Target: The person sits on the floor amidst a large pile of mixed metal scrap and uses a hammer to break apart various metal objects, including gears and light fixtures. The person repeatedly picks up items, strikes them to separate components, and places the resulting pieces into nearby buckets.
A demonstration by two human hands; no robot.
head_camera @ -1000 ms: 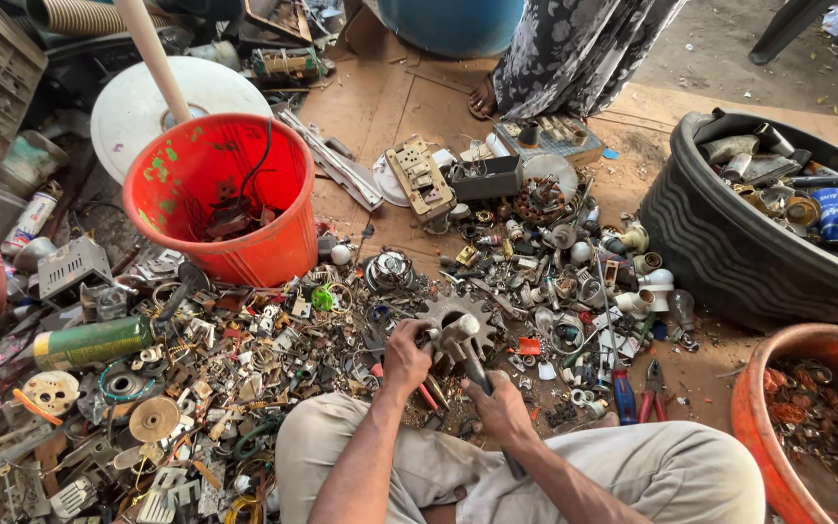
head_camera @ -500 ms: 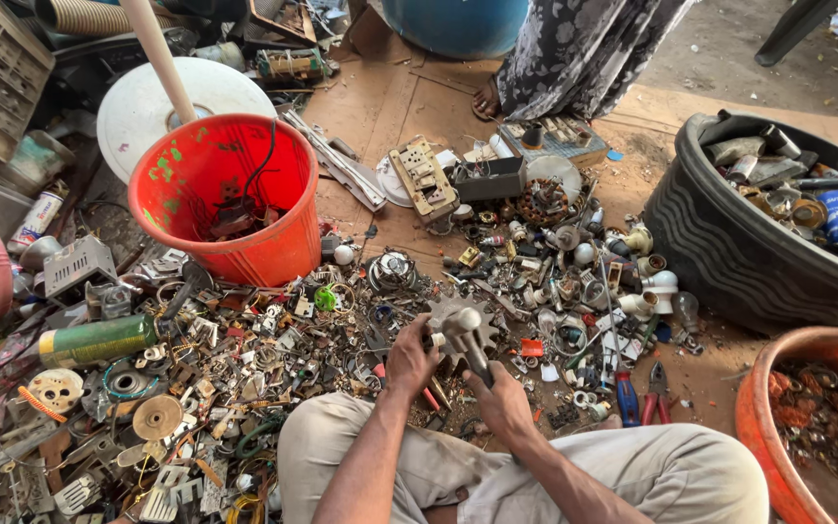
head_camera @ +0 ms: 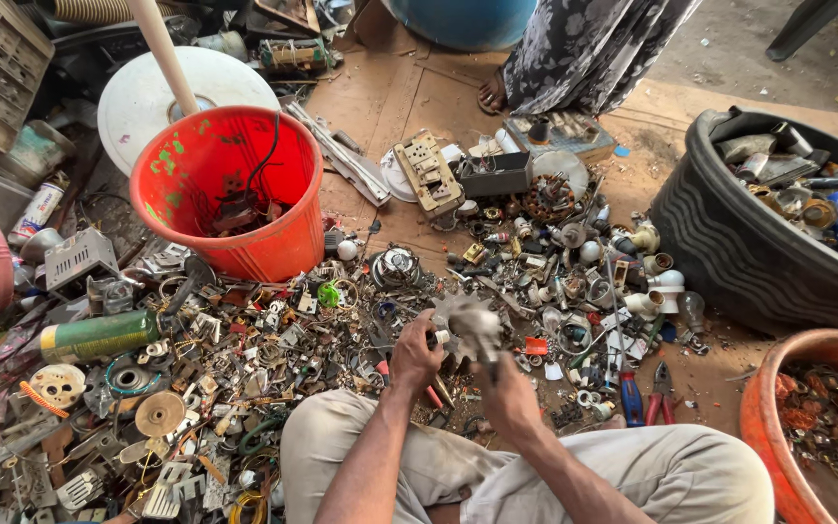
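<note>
Held up above the scrap-strewn floor (head_camera: 409, 87), over the heap's near edge and just ahead of the knees: a grey toothed metal part (head_camera: 466, 325), gear-like, with a jagged rim and a dull, dusty face. Left hand (head_camera: 415, 355) curled shut around its left side, fingers wrapped onto what looks like a short stub or hub. Right hand (head_camera: 504, 392) closed on the lower right portion, thumb and fingers pinching from beneath; exact contact hidden behind the knuckles. Probably solid metal, so stiff, fairly heavy for its bulk, not fragile, unlikely to bend or crack if dropped. Teeth likely sharp or burred, grime possibly greasy, hence slippery on flat faces. Best taken by the hub or central boss, or flat across both faces with fingertips kept off the rim; two-handed support sensible while turning it over. Around it: a red plastic bucket (head_camera: 196, 180) toward the far left of the heap, a black rubber tub (head_camera: 729, 252) at the right edge, an orange basin (head_camera: 763, 427) at the near right corner, red-handled pliers (head_camera: 660, 396) lying just right of the knee.
</note>
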